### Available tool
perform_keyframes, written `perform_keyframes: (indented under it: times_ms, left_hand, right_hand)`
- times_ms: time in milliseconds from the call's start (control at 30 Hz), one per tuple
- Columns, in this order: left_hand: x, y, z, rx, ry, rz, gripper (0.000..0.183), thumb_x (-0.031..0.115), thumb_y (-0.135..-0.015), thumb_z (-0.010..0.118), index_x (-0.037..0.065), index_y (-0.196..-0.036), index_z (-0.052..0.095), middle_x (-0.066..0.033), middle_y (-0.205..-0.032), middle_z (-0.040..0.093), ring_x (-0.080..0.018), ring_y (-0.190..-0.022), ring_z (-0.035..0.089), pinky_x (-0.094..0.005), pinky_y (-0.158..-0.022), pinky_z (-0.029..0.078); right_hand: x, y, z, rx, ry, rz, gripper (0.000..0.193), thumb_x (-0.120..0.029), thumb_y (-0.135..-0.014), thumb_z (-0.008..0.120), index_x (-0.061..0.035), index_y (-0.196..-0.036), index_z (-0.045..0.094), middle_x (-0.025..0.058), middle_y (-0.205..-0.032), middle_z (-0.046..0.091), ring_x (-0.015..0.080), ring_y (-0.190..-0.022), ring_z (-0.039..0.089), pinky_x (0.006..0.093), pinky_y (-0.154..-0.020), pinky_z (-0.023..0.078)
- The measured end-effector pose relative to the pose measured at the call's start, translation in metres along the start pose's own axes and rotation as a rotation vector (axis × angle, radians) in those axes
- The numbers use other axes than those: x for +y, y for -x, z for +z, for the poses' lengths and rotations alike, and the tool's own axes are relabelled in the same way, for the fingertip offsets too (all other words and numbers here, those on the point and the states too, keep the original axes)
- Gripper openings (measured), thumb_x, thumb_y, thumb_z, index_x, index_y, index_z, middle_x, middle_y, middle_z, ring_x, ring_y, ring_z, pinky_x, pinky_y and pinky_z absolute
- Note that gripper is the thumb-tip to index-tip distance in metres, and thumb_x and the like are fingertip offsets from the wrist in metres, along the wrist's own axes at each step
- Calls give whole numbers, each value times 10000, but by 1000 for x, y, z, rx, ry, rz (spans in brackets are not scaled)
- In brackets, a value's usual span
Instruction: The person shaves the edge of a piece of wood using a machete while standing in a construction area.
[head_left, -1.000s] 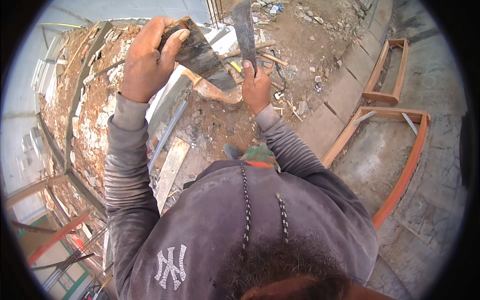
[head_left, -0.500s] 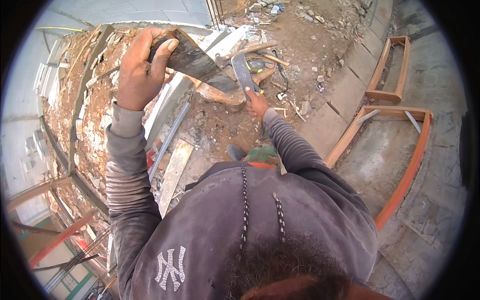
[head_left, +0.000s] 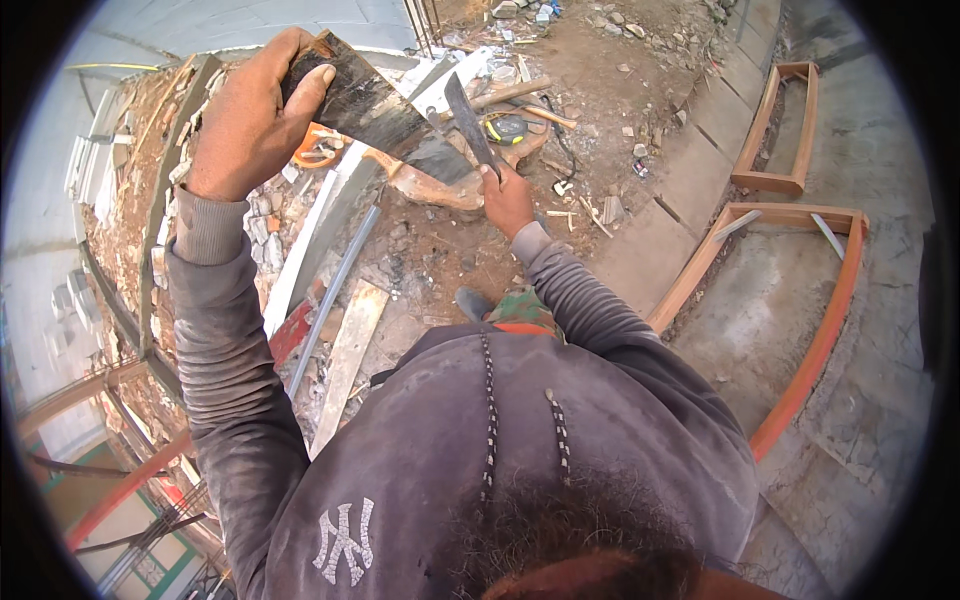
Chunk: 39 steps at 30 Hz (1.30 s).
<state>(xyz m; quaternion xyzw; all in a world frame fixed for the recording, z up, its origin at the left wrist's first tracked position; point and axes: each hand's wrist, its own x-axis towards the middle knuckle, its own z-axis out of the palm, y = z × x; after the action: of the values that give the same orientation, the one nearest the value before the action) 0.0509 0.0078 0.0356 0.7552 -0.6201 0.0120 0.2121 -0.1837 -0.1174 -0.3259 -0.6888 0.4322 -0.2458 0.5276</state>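
Note:
My left hand (head_left: 250,115) grips the upper end of a dark, weathered wooden board (head_left: 375,100), with the thumb across its face. The board slants down to the right, its lower end above a light-brown piece of log (head_left: 430,187) on the ground. In my right hand (head_left: 508,203) is a machete (head_left: 466,118), fingers wrapped around its handle. Its dark blade points up and away, beside the board's right edge; whether the two touch I cannot tell. Just beyond my right hand lies a yellow and black tape measure (head_left: 507,129).
Orange-handled tool (head_left: 318,147) lies left of the log. A metal bar (head_left: 335,300) and a pale plank (head_left: 350,355) rest on the ground nearer me. Two wooden frames (head_left: 808,345) (head_left: 775,130) lie on concrete at right. Rubble (head_left: 265,225) covers ground at left.
My left hand has shifted left and slightly away with the board's upper end. The machete blade has swung from a flatter view to a narrow one, and my right hand has turned with it.

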Motion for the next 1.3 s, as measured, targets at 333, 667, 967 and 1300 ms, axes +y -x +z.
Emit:
perform_keyframes:
  times_ms: [333, 667, 967, 1300]
  left_hand:
    - [11, -45, 24, -39, -98, 86, 389, 296, -982, 810, 22, -1201, 642, -233, -1028, 701, -443, -907, 691, -487, -804, 545]
    - [38, -64, 36, -46, -156, 211, 387, 283, -980, 812, 22, -1206, 637, -244, -1037, 689, -461, -923, 670, -488, -818, 542]
    - [58, -73, 44, -43, -167, 262, 388, 276, -986, 809, 1, -1196, 632, -253, -1044, 697, -461, -928, 669, -485, -834, 544]
    - [65, -78, 48, -118, -86, 158, 350, 261, -991, 809, 11, -1161, 633, -218, -966, 707, -408, -873, 685, -454, -791, 543]
  right_hand:
    - [-70, -13, -20, 275, -268, -350, 297, -317, -1141, 616, -25, -1095, 632, 85, -735, 680, 183, -651, 647, 390, -643, 522]
    - [-31, -17, -19, 75, 161, -130, 282, -274, -1114, 595, 5, -1144, 626, 309, -941, 718, 546, -891, 684, 568, -770, 541]
    - [-28, -4, -15, 91, 222, -56, 354, -341, -1109, 595, 10, -1144, 626, 313, -937, 723, 545, -917, 706, 616, -782, 515]
    - [-19, -7, -12, 226, 37, -75, 380, -347, -1110, 584, 4, -1243, 645, 329, -1027, 733, 547, -1027, 699, 602, -873, 531]
